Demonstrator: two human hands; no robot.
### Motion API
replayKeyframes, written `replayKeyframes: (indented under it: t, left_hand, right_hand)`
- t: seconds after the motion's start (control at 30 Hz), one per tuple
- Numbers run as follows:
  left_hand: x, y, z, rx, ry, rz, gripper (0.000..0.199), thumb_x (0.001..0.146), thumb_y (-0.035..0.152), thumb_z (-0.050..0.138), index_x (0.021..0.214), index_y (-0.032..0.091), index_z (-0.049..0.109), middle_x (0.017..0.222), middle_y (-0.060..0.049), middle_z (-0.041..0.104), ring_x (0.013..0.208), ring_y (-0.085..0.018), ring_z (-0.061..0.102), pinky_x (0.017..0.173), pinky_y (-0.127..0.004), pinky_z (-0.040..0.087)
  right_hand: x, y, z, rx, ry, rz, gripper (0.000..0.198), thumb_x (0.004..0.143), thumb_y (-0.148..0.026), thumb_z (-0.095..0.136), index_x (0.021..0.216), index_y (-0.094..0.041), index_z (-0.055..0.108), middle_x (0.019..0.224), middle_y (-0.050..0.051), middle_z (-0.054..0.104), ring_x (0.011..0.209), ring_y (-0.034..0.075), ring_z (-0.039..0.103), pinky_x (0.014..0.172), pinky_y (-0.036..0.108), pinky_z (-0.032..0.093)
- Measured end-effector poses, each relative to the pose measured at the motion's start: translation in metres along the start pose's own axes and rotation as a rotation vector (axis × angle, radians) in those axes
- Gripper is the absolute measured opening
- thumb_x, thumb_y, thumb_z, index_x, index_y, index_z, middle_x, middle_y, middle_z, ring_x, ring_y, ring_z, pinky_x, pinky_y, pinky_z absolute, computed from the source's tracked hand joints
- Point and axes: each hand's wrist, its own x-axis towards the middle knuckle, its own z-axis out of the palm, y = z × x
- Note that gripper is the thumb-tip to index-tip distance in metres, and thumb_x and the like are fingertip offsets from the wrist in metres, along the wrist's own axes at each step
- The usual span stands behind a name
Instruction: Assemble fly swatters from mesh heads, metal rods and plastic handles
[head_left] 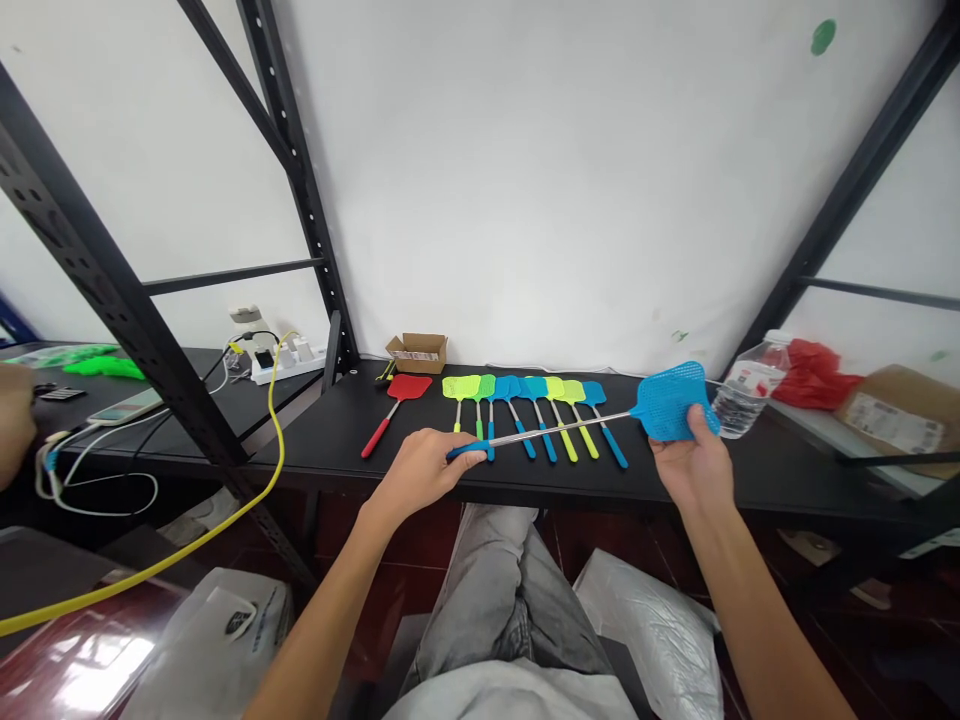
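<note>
A blue fly swatter (670, 402) with a long metal rod is held level above the front of the black table. My left hand (433, 460) is closed around its blue handle. At the other end my right hand (695, 452) pinches the mesh head, thumb on its front face and fingers behind. Behind the rod several more fly swatters lie in a row, among them a yellow one (577, 400), a green one (486, 390) and a blue one (598, 400). A red fly swatter (409, 388) lies apart on the left.
A small cardboard box (420, 352) stands by the wall. To the right are a water bottle (742, 392), a red bag (814, 375) and a larger carton (900, 415). A yellow cable (277, 430) crosses left of a power strip (289, 366). Black shelf posts (296, 170) flank the table.
</note>
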Motion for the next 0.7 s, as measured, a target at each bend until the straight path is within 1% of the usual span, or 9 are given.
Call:
replayKeyframes:
  t: [0.2, 0.37, 0.47, 0.57, 0.7]
  left_hand:
    - [0.0, 0.001, -0.001, 0.016, 0.009, -0.015, 0.049, 0.096, 0.054, 0.036, 0.091, 0.021, 0.072, 0.064, -0.003, 0.061, 0.055, -0.014, 0.048, 0.057, -0.024, 0.027]
    - [0.003, 0.012, 0.013, 0.015, 0.01, 0.0, 0.051, 0.096, 0.054, 0.033, 0.095, 0.021, 0.071, 0.063, -0.003, 0.061, 0.057, -0.015, 0.052, 0.059, -0.025, 0.029]
    - [0.005, 0.014, 0.02, 0.042, 0.02, -0.008, 0.05, 0.097, 0.054, 0.032, 0.093, 0.022, 0.07, 0.062, -0.002, 0.06, 0.056, -0.015, 0.052, 0.058, -0.025, 0.027]
    - [0.005, 0.011, 0.019, 0.078, 0.023, -0.021, 0.048, 0.096, 0.055, 0.033, 0.092, 0.023, 0.07, 0.059, -0.001, 0.058, 0.055, -0.016, 0.052, 0.057, -0.025, 0.025]
    - [0.005, 0.008, 0.014, 0.104, 0.024, -0.03, 0.046, 0.096, 0.054, 0.034, 0.092, 0.024, 0.07, 0.058, -0.001, 0.056, 0.055, -0.016, 0.051, 0.056, -0.025, 0.024]
  right_hand:
    - [-0.008, 0.002, 0.008, -0.024, -0.01, 0.012, 0.025, 0.072, -0.033, 0.078, 0.092, -0.024, 0.067, 0.093, -0.002, 0.071, 0.076, 0.013, 0.064, 0.055, 0.024, 0.05]
    - [-0.033, 0.023, 0.027, -0.122, -0.075, 0.047, 0.028, 0.07, -0.04, 0.08, 0.087, -0.024, 0.065, 0.088, -0.001, 0.07, 0.069, 0.014, 0.062, 0.055, 0.027, 0.049]
    - [-0.05, 0.037, 0.036, -0.161, -0.117, 0.077, 0.028, 0.071, -0.045, 0.078, 0.085, -0.024, 0.065, 0.082, -0.002, 0.069, 0.062, 0.013, 0.059, 0.05, 0.026, 0.045]
    - [-0.059, 0.045, 0.04, -0.162, -0.12, 0.112, 0.029, 0.071, -0.045, 0.078, 0.083, -0.023, 0.065, 0.079, -0.001, 0.068, 0.061, 0.013, 0.058, 0.048, 0.025, 0.044]
    - [-0.06, 0.046, 0.04, -0.158, -0.113, 0.136, 0.028, 0.071, -0.045, 0.078, 0.082, -0.022, 0.065, 0.079, -0.001, 0.067, 0.063, 0.013, 0.059, 0.049, 0.024, 0.045]
